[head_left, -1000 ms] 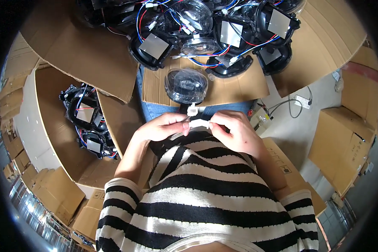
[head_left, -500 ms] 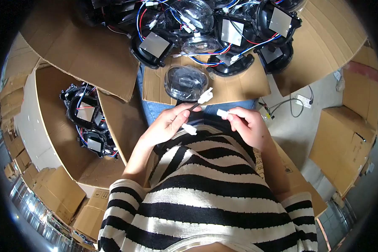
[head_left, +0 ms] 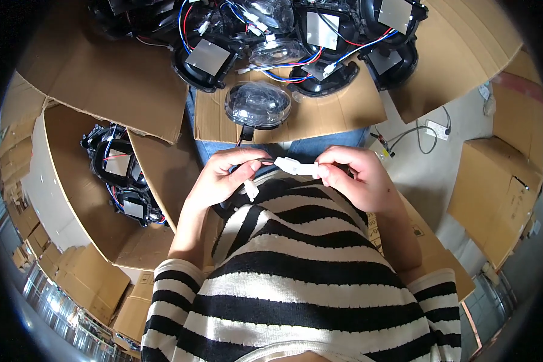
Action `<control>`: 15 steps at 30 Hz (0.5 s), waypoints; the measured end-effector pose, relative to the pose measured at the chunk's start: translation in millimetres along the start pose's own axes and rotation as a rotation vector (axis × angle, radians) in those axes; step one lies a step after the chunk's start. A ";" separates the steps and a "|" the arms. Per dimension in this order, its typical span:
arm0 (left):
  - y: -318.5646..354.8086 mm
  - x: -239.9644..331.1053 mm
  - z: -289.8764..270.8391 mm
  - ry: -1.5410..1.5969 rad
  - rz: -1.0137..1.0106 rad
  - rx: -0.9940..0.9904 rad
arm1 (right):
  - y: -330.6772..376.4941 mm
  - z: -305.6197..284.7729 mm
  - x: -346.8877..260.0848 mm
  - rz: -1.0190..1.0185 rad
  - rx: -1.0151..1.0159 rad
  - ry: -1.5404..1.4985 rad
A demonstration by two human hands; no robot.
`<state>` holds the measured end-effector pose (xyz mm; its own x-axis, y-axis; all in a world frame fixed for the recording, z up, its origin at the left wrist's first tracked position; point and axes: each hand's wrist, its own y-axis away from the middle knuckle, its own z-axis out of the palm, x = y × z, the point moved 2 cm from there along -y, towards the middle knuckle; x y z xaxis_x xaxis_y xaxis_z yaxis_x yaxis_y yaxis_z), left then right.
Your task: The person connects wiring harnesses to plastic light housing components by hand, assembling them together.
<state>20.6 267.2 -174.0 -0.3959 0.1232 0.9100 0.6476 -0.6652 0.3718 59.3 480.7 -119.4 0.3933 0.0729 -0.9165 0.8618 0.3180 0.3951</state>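
My left hand (head_left: 220,180) pinches a thin dark cable (head_left: 266,160) just behind its white plug connector (head_left: 288,165). Against that plug's other end is a small white connector piece (head_left: 308,170), gripped between thumb and fingertips of my right hand (head_left: 362,180). The two white parts meet in line; how far one is inside the other I cannot tell. Below my left fingers dangles another white connector (head_left: 250,190). Just beyond my hands, a round lamp (head_left: 258,105) with a clear lens lies on a cardboard flap (head_left: 335,123), a dark lead running from it toward my left hand.
Black lamp housings (head_left: 208,60) with silver plates and coloured wires are heaped in the box ahead. An open carton (head_left: 60,181) on the left holds more housings. At right, a cable with a white power strip (head_left: 437,130) lies on the floor near a closed carton (head_left: 495,196).
The white plug and the small connector piece, apart before, now touch end to end. My left hand has shifted slightly left, and the lamp appears a little farther left and up.
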 end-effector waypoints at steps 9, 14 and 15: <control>-1.9 8.2 3.2 -0.371 0.200 0.013 | 0.6 6.6 4.0 -0.089 0.283 0.344; -3.0 9.2 6.5 -0.465 0.213 0.011 | -1.2 5.4 6.5 -0.062 0.230 0.317; -2.7 10.2 6.6 -0.457 0.242 0.046 | -0.9 4.2 5.6 -0.066 0.228 0.316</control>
<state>19.1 275.1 -164.5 0.0867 0.2861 0.9543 0.7171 -0.6829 0.1396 62.2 476.9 -124.6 0.2476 0.3580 -0.9003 0.9449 0.1163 0.3061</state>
